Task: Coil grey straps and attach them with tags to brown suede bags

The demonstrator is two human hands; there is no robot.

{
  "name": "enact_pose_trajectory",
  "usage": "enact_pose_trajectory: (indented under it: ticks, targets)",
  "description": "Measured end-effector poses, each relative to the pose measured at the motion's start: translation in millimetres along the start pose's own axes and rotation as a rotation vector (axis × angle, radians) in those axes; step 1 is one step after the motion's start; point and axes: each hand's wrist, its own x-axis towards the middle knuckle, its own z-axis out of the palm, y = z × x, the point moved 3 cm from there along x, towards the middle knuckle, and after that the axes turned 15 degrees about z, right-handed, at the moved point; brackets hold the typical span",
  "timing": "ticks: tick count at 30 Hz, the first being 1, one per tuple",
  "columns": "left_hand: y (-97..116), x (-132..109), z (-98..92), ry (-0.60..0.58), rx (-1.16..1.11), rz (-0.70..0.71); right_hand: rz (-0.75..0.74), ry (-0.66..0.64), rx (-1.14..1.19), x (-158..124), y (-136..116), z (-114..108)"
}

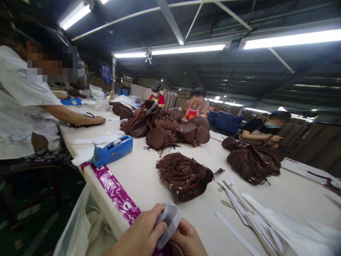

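At the table's near edge, my left hand [142, 229] pinches a strip of thin white wrapping [169, 218] between thumb and fingers. Something dark shows through the wrapping, too veiled to name. On its right side, my right hand [189, 239] closes its fingertips on the lower edge of the same wrapping. A brown band partly shows below, between the hands; where it leads is hidden. Just beyond lies a dark brown fringed bag [183, 176] with metal eyelets and a buckled strap end [220, 171].
A blue tape dispenser [113, 150] stands at the left edge near purple printed tape [117, 192]. Brown bags [165, 124] are piled farther back, with more bags [253, 160] at right. White strips [247, 213] lie at right. Co-workers surround the table; one [26, 103] leans in at left.
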Motion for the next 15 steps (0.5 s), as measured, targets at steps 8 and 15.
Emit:
enact_pose_trajectory:
  ticks: [8,15]
  targets:
    - [5.8,-6.6,2.7,-0.030,0.051,-0.013,0.044,0.092,-0.119,-2.2,4.9,-5.2]
    - [-11.0,-1.9,21.2,-0.036,0.097,-0.009,0.017,0.155,-0.196,-4.3,-0.5,-7.8]
